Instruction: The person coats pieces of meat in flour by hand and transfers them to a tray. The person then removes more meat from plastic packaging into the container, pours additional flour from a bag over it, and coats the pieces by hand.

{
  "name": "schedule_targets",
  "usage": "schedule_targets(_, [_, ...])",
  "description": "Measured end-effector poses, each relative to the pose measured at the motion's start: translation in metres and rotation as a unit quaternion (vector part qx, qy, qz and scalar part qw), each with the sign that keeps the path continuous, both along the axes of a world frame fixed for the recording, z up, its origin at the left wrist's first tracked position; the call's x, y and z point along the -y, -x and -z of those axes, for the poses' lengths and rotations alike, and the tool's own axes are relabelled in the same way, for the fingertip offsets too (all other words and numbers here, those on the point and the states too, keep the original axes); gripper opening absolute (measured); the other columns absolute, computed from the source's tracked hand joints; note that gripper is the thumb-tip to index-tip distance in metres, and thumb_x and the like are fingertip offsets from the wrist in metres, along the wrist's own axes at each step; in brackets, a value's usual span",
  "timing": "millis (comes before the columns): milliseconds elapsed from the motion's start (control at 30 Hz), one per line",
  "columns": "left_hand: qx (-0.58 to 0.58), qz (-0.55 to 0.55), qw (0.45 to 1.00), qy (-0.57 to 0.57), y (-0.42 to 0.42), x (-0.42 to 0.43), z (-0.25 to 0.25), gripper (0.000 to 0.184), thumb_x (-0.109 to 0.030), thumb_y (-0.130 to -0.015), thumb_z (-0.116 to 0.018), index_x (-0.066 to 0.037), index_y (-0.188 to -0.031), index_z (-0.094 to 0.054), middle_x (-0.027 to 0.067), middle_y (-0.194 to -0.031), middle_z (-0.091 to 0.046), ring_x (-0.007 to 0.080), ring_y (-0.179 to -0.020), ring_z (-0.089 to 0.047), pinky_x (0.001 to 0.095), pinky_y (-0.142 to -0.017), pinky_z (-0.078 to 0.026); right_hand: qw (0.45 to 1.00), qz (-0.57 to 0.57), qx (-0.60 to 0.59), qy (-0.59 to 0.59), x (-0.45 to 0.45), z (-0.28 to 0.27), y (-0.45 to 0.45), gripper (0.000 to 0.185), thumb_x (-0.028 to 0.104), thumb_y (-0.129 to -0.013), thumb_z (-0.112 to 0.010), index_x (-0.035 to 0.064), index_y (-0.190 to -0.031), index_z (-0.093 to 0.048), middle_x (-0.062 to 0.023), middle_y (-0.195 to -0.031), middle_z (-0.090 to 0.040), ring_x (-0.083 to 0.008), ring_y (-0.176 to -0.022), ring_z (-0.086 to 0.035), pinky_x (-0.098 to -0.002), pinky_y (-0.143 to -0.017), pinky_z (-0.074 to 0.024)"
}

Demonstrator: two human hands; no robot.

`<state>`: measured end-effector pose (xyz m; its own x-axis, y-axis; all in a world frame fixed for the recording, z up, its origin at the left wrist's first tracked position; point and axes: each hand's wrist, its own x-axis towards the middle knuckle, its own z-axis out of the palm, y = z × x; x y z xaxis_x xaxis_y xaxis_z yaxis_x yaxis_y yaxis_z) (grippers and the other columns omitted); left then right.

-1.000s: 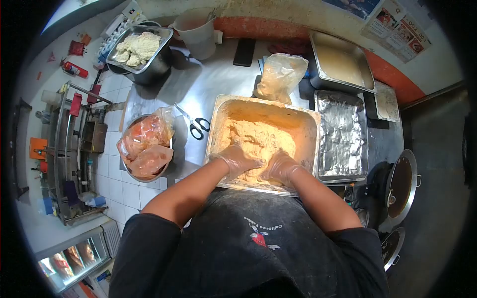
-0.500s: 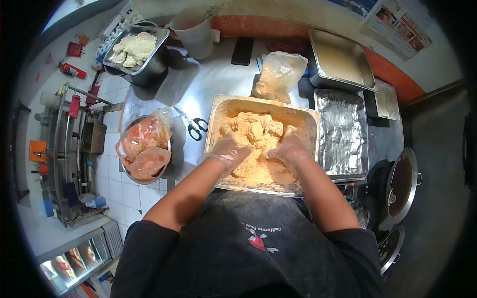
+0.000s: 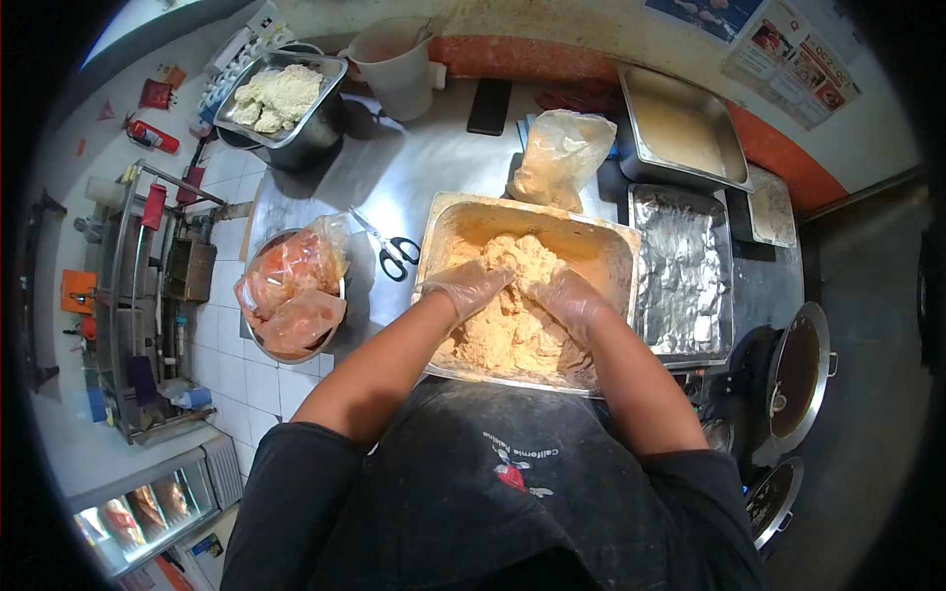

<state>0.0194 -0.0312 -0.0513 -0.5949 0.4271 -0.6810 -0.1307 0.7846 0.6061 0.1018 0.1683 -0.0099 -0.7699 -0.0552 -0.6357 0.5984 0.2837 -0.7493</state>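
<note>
Steel table (image 3: pixel 404 163), floury mixture (image 3: pixel 514 325) loosely clasped between curled left hand (image 3: pixel 467 286) and right hand (image 3: pixel 574 300).

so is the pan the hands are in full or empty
Partly filled: the steel pan holds heaped, floury orange mixture, its far wall exposed.

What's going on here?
A person in clear gloves has both hands in a metal pan of crumbly, orange-tan mixture. The left hand and right hand sit on either side of a raised clump near the middle, with the fingertips partly hidden in it. The mixture is lumpy, not level, and is all around the hands. Scissors lie to the pan's left, a tray with a shiny, crinkled surface sits to its right, and neither is being touched.
</note>
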Motion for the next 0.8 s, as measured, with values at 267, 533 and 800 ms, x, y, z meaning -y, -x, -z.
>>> schedule_targets(267, [-0.001,0.174,0.973,0.152,-0.043,0.012,-0.046,0.104,-0.073,-0.084,-0.073,0.011,-0.145,-0.059,0.0350,-0.145,-0.062,0.0375,-0.137,-0.062,0.0423,-0.115,-0.048,0.884,-0.333,0.096,-0.314,0.017,-0.016,-0.035,0.103,0.051,-0.084,-0.086,-0.0037,-0.159,-0.042,-0.0282,-0.155,-0.056,-0.0351,-0.140,-0.060,-0.0419,-0.118,-0.0458])
schedule_targets(533, [0.072,-0.058,0.963,-0.254,-0.053,0.026,-0.036,0.084,-0.025,-0.082,-0.076,0.005,-0.155,-0.050,0.0270,-0.141,-0.065,0.0326,-0.129,-0.065,0.0390,-0.112,-0.050,0.984,0.044,-0.030,0.170,0.002,-0.006,-0.049,0.088,0.009,-0.077,-0.093,-0.0015,-0.152,-0.049,-0.0173,-0.139,-0.068,-0.0249,-0.127,-0.065,-0.0352,-0.103,-0.0551])
schedule_targets(800, [-0.123,0.052,0.991,0.020,-0.029,0.019,-0.015,0.084,-0.031,-0.088,-0.073,0.003,-0.158,-0.044,0.0240,-0.144,-0.065,0.0359,-0.129,-0.065,0.0422,-0.114,-0.049,0.958,-0.010,0.067,-0.278,-0.011,-0.023,-0.019,0.112,0.038,-0.067,-0.100,-0.0023,-0.156,-0.045,-0.0201,-0.141,-0.068,-0.0309,-0.132,-0.066,-0.0368,-0.111,-0.0528])
